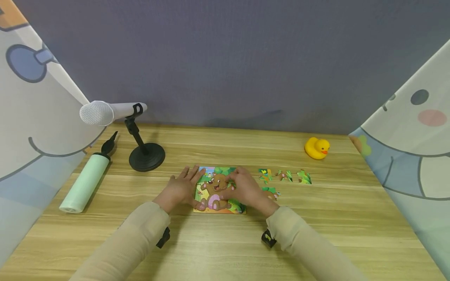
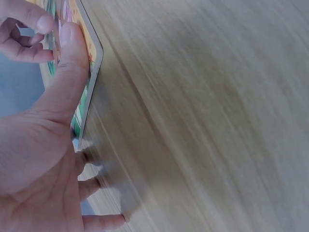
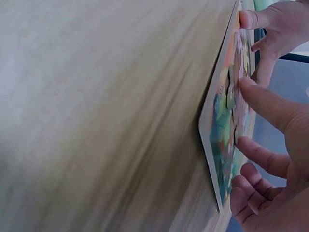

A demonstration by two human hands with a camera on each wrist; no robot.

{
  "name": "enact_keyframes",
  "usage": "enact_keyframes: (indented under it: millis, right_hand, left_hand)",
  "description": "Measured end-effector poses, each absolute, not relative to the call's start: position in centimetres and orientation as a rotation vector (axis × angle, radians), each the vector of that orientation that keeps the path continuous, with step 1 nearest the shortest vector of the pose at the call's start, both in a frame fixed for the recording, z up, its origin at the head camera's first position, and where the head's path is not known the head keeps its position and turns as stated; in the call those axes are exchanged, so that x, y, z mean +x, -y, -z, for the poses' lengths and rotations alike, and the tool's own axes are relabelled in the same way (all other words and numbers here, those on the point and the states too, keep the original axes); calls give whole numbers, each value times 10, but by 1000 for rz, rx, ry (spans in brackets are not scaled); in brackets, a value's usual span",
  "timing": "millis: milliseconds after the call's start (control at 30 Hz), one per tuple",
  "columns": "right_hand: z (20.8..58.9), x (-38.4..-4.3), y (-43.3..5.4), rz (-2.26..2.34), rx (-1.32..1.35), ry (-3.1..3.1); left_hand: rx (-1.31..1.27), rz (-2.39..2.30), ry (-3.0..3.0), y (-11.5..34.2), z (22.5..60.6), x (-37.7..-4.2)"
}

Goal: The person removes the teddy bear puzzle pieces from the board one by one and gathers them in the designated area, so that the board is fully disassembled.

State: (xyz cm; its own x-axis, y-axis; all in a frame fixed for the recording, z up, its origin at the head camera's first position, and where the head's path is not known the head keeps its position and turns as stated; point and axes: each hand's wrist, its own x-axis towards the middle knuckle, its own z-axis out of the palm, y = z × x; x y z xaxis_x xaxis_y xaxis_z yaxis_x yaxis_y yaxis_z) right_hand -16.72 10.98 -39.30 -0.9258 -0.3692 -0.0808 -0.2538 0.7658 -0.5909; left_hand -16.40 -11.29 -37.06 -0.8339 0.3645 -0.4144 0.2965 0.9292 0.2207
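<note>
A jigsaw puzzle board (image 1: 219,212) with a brown bear picture lies flat on the wooden table. My left hand (image 1: 179,191) rests at its left side, fingers spread and straight, thumb on the lower left corner. In the left wrist view that thumb (image 2: 73,53) lies over the board's edge, and the other fingertips touch the table. At the board's right part, my right hand (image 1: 244,189) pinches a puzzle piece (image 3: 236,108) between thumb and index finger, low against the picture. Its other fingers are curled. Loose puzzle pieces (image 1: 284,175) lie right of that hand, one partly hidden by the wrist.
A white microphone (image 1: 98,113) on a black round stand (image 1: 147,157) is at the back left. Beside it lies a pale green hand pump (image 1: 86,183). A yellow rubber duck (image 1: 316,148) sits at the back right. A grey partition (image 1: 225,70) rises behind the table.
</note>
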Motion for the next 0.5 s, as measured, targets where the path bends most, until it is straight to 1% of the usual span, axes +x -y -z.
enact_keyframes:
  millis: [167, 500]
  right_hand:
    - [395, -168, -108, 898, -487, -2750]
    - [397, -169, -118, 854, -619, -2774]
  left_hand:
    - [477, -206, -2622, 113, 371, -164]
    - [465, -187, -2620, 112, 370, -164]
